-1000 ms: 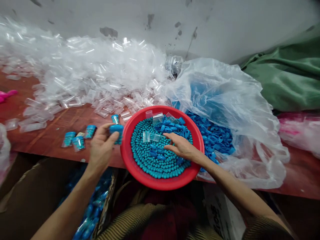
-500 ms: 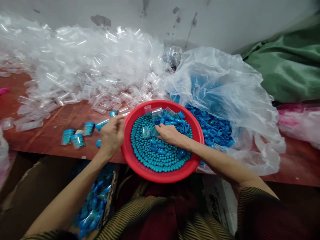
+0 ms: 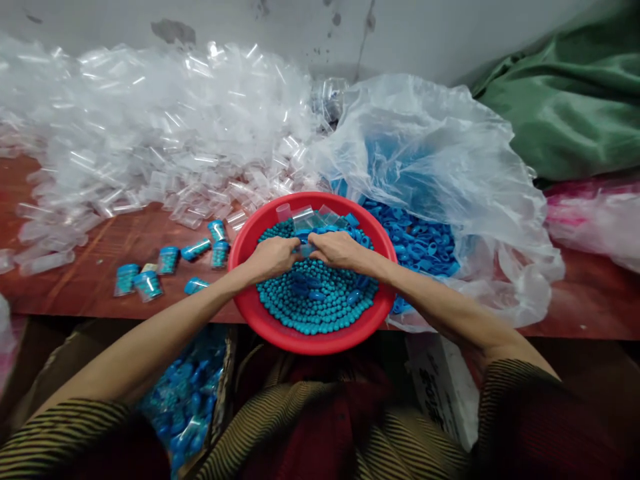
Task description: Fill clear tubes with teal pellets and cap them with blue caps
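A red basin [image 3: 240, 303] holds many round turquoise beads [image 3: 320, 313] and a heap of blue plastic caps [image 3: 363, 237]. Over the beads, my right hand [image 3: 340, 252] is closed on a small clear plastic tube [image 3: 305, 251]. My left hand [image 3: 274, 257] meets it from the other side, fingers pinched at the tube's left end; what exactly they grip is hidden. More clear tubes [image 3: 303, 217] lie inside the basin's far rim. Left of the basin, several filled tubes with blue caps [image 3: 169, 260] lie on the red table [image 3: 90, 287].
Behind stands a large pile of clear tubes [image 3: 175, 127]. A translucent bag [image 3: 440, 153] spills blue caps [image 3: 425, 250] right of the basin. Below the table edge, an open carton holds filled blue-capped tubes [image 3: 187, 393]. Green cloth [image 3: 565, 120] lies at the far right.
My left hand has moved right, from beside the basin's left rim to my right hand above the beads. More filled tubes now show where it was. The view has shifted slightly.
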### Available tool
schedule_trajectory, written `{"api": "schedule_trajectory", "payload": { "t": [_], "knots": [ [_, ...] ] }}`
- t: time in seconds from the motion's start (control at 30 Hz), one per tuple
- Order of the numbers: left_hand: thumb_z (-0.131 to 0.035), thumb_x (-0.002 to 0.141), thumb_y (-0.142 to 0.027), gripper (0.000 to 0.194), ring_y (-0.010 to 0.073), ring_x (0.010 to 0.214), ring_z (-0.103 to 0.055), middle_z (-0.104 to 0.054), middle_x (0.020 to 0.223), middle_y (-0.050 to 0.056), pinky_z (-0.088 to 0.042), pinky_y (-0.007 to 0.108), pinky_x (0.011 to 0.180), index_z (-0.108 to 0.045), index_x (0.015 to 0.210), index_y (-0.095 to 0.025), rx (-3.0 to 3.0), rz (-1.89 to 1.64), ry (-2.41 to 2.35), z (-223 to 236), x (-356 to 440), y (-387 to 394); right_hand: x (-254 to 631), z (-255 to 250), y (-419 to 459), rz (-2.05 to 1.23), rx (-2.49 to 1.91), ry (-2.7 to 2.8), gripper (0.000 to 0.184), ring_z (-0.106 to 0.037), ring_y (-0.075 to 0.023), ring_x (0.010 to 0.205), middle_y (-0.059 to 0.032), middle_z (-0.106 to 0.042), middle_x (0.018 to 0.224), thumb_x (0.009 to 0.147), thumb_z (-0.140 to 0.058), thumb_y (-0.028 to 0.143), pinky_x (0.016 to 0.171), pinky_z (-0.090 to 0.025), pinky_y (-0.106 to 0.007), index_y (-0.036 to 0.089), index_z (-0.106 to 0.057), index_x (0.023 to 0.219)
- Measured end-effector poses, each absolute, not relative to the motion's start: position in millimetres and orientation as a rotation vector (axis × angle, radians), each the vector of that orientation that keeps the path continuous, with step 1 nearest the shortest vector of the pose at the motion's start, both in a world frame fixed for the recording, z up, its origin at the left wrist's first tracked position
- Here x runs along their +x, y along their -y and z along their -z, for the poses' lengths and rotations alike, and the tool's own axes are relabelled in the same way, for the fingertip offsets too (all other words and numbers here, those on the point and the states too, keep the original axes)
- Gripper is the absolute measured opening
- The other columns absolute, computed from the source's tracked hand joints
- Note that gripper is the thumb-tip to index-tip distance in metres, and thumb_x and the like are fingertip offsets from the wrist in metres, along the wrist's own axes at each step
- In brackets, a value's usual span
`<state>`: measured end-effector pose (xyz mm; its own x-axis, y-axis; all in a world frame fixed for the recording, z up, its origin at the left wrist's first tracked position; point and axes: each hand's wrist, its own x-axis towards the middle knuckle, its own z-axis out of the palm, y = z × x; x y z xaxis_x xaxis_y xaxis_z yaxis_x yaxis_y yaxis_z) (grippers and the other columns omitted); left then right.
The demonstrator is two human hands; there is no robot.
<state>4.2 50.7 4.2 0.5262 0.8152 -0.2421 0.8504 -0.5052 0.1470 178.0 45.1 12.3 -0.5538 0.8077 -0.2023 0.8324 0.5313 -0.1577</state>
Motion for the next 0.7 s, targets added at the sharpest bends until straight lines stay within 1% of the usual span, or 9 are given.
{"api": "schedule_trajectory", "payload": {
  "t": [0.07,0.13,0.23,0.3,0.43,0.5,0.6,0.63,0.7],
  "knots": [
    [-0.045,0.087,-0.039,0.031,0.0233,0.089,-0.063,-0.068,0.093,0.008,-0.044,0.029,0.071,-0.058,0.105,-0.019,2.549,0.203,-1.391,-7,6,-48,181,-18,-50,0.559,1.371,-2.697,0.02,-0.059,-0.0179,0.077,-0.0084,-0.067,0.086,0.089,-0.05,0.027,0.062,-0.034,-0.024,0.012,-0.06,0.097],
    [-0.048,0.085,-0.039,0.033,0.0254,0.094,-0.061,-0.066,0.099,0.011,-0.044,0.031,0.074,-0.055,0.108,-0.016,2.649,0.177,-1.415,-9,8,-42,182,-22,-55,0.772,1.319,-2.738,0.015,-0.056,-0.0142,0.072,-0.0051,-0.065,0.08,0.087,-0.051,0.021,0.062,-0.033,-0.023,0.01,-0.062,0.09],
    [-0.047,0.086,-0.041,0.04,0.0282,0.094,-0.061,-0.065,0.1,0.015,-0.044,0.034,0.074,-0.052,0.112,-0.011,2.738,0.138,-1.403,-13,9,-39,179,-26,-57,0.964,1.307,-2.749,0.016,-0.052,-0.0117,0.066,-0.0021,-0.062,0.074,0.085,-0.05,0.017,0.061,-0.033,-0.022,0.008,-0.062,0.088],
    [-0.046,0.086,-0.043,0.042,0.0272,0.089,-0.062,-0.066,0.096,0.013,-0.043,0.032,0.071,-0.052,0.112,-0.011,2.689,0.18,-1.332,-17,5,-42,177,-29,-52,0.942,1.296,-2.774,0.017,-0.05,-0.0115,0.066,-0.0024,-0.061,0.073,0.086,-0.049,0.016,0.061,-0.032,-0.023,0.007,-0.063,0.088],
    [-0.052,0.081,-0.042,0.034,0.0198,0.082,-0.063,-0.068,0.089,0.004,-0.041,0.024,0.068,-0.059,0.103,-0.017,2.423,0.342,-1.028,-27,-3,-49,173,-33,-40,0.857,1.165,-2.818,0.017,-0.047,-0.0112,0.063,-0.0028,-0.059,0.072,0.087,-0.049,0.019,0.06,-0.031,-0.024,0.009,-0.062,0.091],
    [-0.051,0.081,-0.04,0.033,0.0206,0.083,-0.063,-0.068,0.09,0.004,-0.042,0.024,0.069,-0.059,0.105,-0.019,2.438,0.351,-1.102,-30,-4,-46,172,-32,-38,0.84,1.13,-2.794,0.016,-0.045,-0.0109,0.06,-0.0025,-0.059,0.071,0.087,-0.049,0.019,0.059,-0.03,-0.024,0.009,-0.061,0.09],
    [-0.048,0.083,-0.039,0.035,0.0256,0.087,-0.063,-0.068,0.093,0.01,-0.043,0.03,0.071,-0.056,0.109,-0.016,2.529,0.294,-1.415,-34,-5,-39,170,-31,-39,0.707,1.165,-2.839,0.014,-0.044,-0.0112,0.063,-0.0036,-0.059,0.075,0.089,-0.045,0.015,0.06,-0.03,-0.024,0.01,-0.059,0.089],
    [-0.048,0.083,-0.038,0.035,0.0248,0.088,-0.063,-0.068,0.095,0.009,-0.044,0.03,0.073,-0.056,0.109,-0.016,2.505,0.294,-1.378,-36,-6,-39,169,-31,-39,0.678,1.159,-2.867,0.014,-0.044,-0.0112,0.064,-0.0039,-0.059,0.077,0.089,-0.044,0.015,0.061,-0.03,-0.025,0.01,-0.058,0.089],
    [-0.048,0.083,-0.038,0.034,0.0205,0.088,-0.063,-0.068,0.097,0.005,-0.045,0.027,0.074,-0.056,0.109,-0.019,2.411,0.333,-1.13,-41,-10,-39,169,-34,-41,0.725,1.076,-2.886,0.014,-0.043,-0.0107,0.064,-0.0028,-0.058,0.077,0.09,-0.044,0.016,0.061,-0.03,-0.024,0.011,-0.057,0.088]
  ]
}}
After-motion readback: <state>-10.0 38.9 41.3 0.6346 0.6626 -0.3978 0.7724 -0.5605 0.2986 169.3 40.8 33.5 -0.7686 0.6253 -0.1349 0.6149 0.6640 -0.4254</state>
